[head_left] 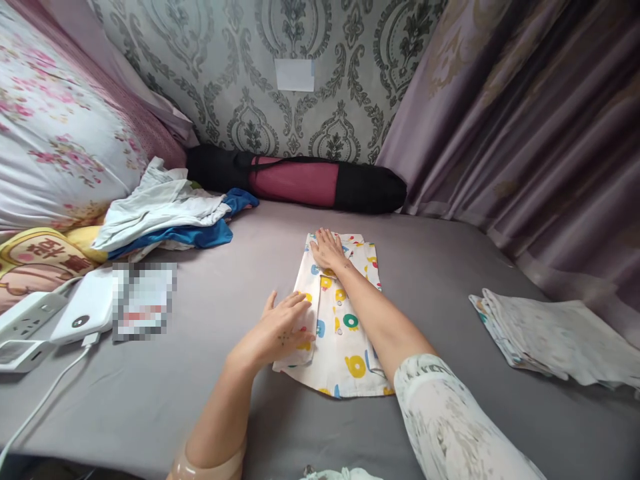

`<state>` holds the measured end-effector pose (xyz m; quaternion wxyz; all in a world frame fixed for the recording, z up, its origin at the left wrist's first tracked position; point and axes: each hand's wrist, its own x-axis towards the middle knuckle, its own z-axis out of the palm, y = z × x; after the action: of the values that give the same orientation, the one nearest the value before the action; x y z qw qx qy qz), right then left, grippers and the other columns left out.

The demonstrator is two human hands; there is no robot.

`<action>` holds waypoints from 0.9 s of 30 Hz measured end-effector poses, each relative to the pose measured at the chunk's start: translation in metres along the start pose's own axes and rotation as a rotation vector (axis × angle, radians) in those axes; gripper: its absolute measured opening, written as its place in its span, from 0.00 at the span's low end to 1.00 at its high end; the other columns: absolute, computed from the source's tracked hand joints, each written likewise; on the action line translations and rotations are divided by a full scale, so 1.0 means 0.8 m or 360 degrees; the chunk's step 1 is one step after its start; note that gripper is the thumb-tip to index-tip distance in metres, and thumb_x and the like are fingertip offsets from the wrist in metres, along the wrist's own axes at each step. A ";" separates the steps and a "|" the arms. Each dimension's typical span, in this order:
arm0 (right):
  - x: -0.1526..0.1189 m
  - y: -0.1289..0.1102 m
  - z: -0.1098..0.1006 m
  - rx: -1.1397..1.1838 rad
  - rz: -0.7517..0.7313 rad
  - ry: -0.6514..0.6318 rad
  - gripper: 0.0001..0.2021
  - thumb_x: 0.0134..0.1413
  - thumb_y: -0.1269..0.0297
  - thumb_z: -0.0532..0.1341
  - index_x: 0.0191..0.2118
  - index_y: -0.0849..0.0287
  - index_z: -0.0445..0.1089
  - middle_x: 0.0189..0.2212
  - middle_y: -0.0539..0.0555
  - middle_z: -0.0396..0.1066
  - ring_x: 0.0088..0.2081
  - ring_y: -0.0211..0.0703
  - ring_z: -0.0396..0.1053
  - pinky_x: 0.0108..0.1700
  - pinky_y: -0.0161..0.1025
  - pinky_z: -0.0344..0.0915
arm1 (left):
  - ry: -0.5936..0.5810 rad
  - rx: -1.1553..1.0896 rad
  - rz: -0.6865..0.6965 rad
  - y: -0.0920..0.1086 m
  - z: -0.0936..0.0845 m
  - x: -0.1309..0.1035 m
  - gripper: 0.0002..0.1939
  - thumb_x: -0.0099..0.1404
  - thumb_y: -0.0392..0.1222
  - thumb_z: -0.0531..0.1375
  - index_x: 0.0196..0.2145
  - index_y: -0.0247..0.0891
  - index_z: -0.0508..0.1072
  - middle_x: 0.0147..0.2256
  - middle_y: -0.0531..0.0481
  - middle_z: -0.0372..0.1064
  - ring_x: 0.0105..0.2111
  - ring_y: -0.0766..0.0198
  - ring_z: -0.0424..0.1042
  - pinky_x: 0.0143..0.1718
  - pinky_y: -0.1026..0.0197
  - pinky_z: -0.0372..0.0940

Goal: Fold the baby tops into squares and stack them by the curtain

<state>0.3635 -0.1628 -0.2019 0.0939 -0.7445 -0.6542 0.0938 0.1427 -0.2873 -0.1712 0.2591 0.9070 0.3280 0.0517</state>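
Note:
A white garment [327, 367] with yellow, blue, green and red prints lies on the grey sheet, its sides folded inward. My right hand [329, 251] rests flat near its far edge, fingers stretched forward. Over the garment's left folded side is my left hand [285, 330], fingers spread and thumb apart, touching or just above the cloth. Neither hand grips anything. My right forearm crosses the garment's right side and hides part of it.
Folded cloths [555, 333] lie at the right, near the curtain [480, 113]. A black and red long bag [295, 181] sits along the wall. At the left are piled clothes [160, 210], a floral pillow [55, 127], a power strip [30, 317] and a white power bank [87, 303] with a cable.

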 end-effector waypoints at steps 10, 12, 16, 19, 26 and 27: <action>-0.004 0.003 0.018 -0.0005 -0.0013 0.0089 0.31 0.68 0.55 0.39 0.70 0.65 0.47 0.71 0.56 0.41 0.70 0.46 0.38 0.69 0.51 0.33 | -0.0084 0.0079 0.0003 0.003 -0.001 -0.001 0.14 0.58 0.43 0.64 0.43 0.45 0.73 0.62 0.43 0.61 0.63 0.43 0.59 0.64 0.28 0.43; -0.006 0.004 0.011 0.0077 0.0001 0.0174 0.30 0.68 0.57 0.37 0.70 0.63 0.46 0.71 0.55 0.41 0.70 0.44 0.38 0.69 0.50 0.34 | -0.0109 0.0077 -0.0006 0.005 -0.002 -0.001 0.14 0.60 0.43 0.62 0.45 0.45 0.72 0.63 0.43 0.60 0.63 0.45 0.58 0.65 0.28 0.41; -0.017 0.022 -0.003 0.0077 0.0164 0.0455 0.29 0.68 0.61 0.36 0.70 0.63 0.45 0.71 0.56 0.40 0.71 0.45 0.35 0.69 0.52 0.30 | -0.0067 0.0071 -0.0048 0.006 -0.003 -0.001 0.20 0.65 0.45 0.58 0.55 0.44 0.66 0.65 0.44 0.56 0.66 0.48 0.52 0.66 0.29 0.39; -0.029 0.046 -0.005 -0.0002 0.0328 0.0371 0.30 0.68 0.57 0.38 0.70 0.64 0.47 0.71 0.60 0.41 0.71 0.51 0.35 0.68 0.57 0.29 | -0.0017 0.0091 -0.0082 0.007 -0.001 0.000 0.23 0.66 0.47 0.57 0.58 0.43 0.63 0.65 0.41 0.55 0.66 0.49 0.51 0.66 0.30 0.37; -0.036 0.069 0.004 -0.0072 0.0457 0.0117 0.30 0.68 0.53 0.38 0.70 0.60 0.49 0.71 0.59 0.41 0.70 0.54 0.35 0.68 0.59 0.31 | -0.0076 0.0054 -0.0042 0.002 0.006 0.001 0.18 0.62 0.44 0.59 0.50 0.46 0.68 0.64 0.41 0.58 0.65 0.46 0.54 0.65 0.28 0.38; -0.035 0.069 0.004 -0.0079 0.0450 0.0125 0.30 0.68 0.53 0.38 0.69 0.60 0.49 0.71 0.59 0.41 0.70 0.54 0.35 0.68 0.59 0.31 | -0.0095 0.0059 -0.0050 0.001 0.007 0.002 0.17 0.62 0.44 0.60 0.49 0.46 0.69 0.64 0.40 0.57 0.65 0.46 0.54 0.65 0.28 0.38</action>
<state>0.4116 -0.1978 -0.2188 0.0868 -0.8344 -0.5409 0.0606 0.1456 -0.2891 -0.1754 0.2528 0.9075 0.3353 0.0145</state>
